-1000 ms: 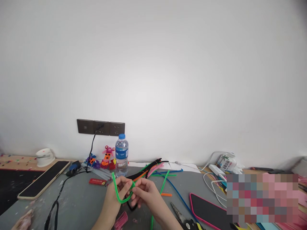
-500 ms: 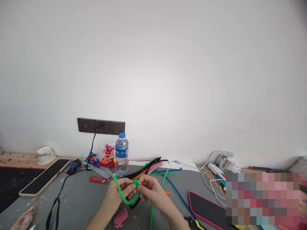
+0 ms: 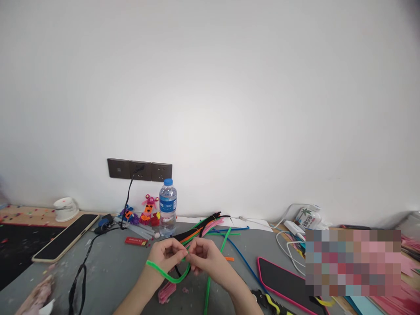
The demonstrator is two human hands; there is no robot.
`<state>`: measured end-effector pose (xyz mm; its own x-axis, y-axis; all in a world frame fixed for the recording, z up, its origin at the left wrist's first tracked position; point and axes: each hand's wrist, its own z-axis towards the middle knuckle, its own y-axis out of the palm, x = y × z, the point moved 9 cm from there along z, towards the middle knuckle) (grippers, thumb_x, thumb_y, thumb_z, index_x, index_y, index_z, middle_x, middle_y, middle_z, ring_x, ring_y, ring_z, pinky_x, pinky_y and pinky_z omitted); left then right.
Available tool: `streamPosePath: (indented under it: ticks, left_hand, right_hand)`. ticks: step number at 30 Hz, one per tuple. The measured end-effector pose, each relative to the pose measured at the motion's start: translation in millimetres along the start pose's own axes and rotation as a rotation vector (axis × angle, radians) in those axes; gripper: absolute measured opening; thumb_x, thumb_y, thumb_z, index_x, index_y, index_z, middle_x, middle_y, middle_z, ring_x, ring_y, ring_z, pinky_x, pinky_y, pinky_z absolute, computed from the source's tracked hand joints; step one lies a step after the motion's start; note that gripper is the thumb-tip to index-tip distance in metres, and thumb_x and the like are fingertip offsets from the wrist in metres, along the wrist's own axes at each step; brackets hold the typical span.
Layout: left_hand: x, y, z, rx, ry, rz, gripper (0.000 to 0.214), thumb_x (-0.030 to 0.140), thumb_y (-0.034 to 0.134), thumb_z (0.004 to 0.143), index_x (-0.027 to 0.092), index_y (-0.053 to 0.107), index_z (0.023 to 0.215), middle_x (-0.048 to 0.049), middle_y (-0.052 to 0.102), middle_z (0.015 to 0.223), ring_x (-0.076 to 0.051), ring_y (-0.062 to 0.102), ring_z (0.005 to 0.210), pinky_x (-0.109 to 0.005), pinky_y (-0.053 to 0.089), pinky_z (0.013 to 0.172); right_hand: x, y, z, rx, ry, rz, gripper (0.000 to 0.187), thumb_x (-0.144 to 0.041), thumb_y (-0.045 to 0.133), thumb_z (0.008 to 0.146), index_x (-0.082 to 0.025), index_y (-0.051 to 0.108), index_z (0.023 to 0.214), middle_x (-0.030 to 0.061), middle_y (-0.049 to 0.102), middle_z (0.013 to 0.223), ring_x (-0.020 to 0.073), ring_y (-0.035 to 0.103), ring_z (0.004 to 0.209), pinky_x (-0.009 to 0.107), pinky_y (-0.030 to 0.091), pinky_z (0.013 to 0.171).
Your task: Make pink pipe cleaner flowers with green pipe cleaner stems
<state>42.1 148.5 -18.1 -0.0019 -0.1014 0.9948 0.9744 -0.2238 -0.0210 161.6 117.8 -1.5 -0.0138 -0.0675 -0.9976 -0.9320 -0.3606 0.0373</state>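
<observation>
A bright green pipe cleaner [image 3: 170,278] is pinched between both hands at the middle of the table's near side. My left hand [image 3: 166,257] is closed, thumb against fingertips, with the free end of the stem curving below it and across the wrist. My right hand [image 3: 206,261] grips the same piece, its fingertips meeting those of the left. The part between the fingertips is mostly hidden. Something black and curved [image 3: 178,272] shows just beneath the hands. Behind them lies a bundle of black, orange, green and pink pipe cleaners [image 3: 210,223].
A water bottle [image 3: 168,210] stands behind my left hand, near small pipe-cleaner figures [image 3: 148,211]. Phones lie at left [image 3: 67,238] and right [image 3: 282,282]. Black-and-yellow pliers [image 3: 271,302] rest at the front right. Pink scraps [image 3: 167,292] lie below my hands.
The green stem's free end has swung down and left, from upright to lying across my left wrist. The coiled part seen between my fingertips is now mostly covered. The view has shifted slightly.
</observation>
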Motion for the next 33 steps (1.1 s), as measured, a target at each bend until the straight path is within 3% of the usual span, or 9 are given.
streamPosePath:
  ticks: [4,10,17,21,27,33]
  left_hand:
    - [3,-9.5,-1,0.115,0.036,-0.059,0.027,0.041,0.079,0.062,0.016,0.068,0.058,0.0008,0.058,0.046,-0.013,0.051,0.043,-0.021,0.04,0.043]
    - [13,-20.2,-13,0.289,0.045,-0.075,0.03,0.045,0.078,0.064,0.017,0.066,0.061,0.0013,0.058,0.049,-0.013,0.05,0.046,-0.021,0.038,0.042]
    - [18,-21.7,-18,0.33,0.104,-0.003,0.031,0.046,0.075,0.068,0.018,0.067,0.058,0.0004,0.059,0.051,-0.015,0.053,0.051,-0.023,0.043,0.048]
    - [18,-18.4,-11,0.22,0.062,0.01,0.031,0.047,0.073,0.07,0.017,0.075,0.069,-0.0038,0.069,0.062,-0.018,0.059,0.058,-0.024,0.047,0.052]
    - [7,6.0,-2,-0.122,-0.07,0.009,0.035,0.048,0.078,0.063,0.014,0.074,0.067,-0.0007,0.06,0.049,-0.011,0.049,0.039,-0.021,0.041,0.04]
    - [10,17.7,-13,-0.287,-0.127,0.079,0.029,0.042,0.075,0.069,0.013,0.07,0.07,0.0017,0.058,0.055,-0.01,0.052,0.047,-0.021,0.044,0.047]
  right_hand:
    - [-2,8,2,-0.003,0.005,0.141,0.042,-0.052,0.078,0.067,-0.017,0.056,0.073,-0.0007,0.065,0.057,0.0115,0.059,0.048,0.022,0.045,0.049]
    - [20,20,16,0.092,-0.032,0.352,0.046,-0.053,0.081,0.063,-0.016,0.056,0.075,-0.0003,0.066,0.055,0.0124,0.062,0.046,0.022,0.046,0.049]
    - [21,19,19,0.206,-0.084,0.387,0.047,-0.055,0.08,0.063,-0.017,0.054,0.068,-0.0009,0.063,0.051,0.0099,0.056,0.042,0.02,0.043,0.046]
    - [8,7,12,0.158,-0.065,0.296,0.044,-0.053,0.08,0.064,-0.016,0.055,0.069,-0.0023,0.062,0.051,0.0076,0.052,0.04,0.019,0.041,0.045]
    - [-1,2,-5,-0.079,0.063,0.007,0.035,-0.047,0.075,0.072,-0.016,0.059,0.072,-0.0042,0.058,0.052,0.0066,0.049,0.044,0.019,0.044,0.048]
    - [2,2,-7,-0.101,0.065,-0.141,0.032,-0.045,0.07,0.077,-0.017,0.057,0.07,-0.0043,0.055,0.055,0.0079,0.052,0.048,0.018,0.044,0.048]
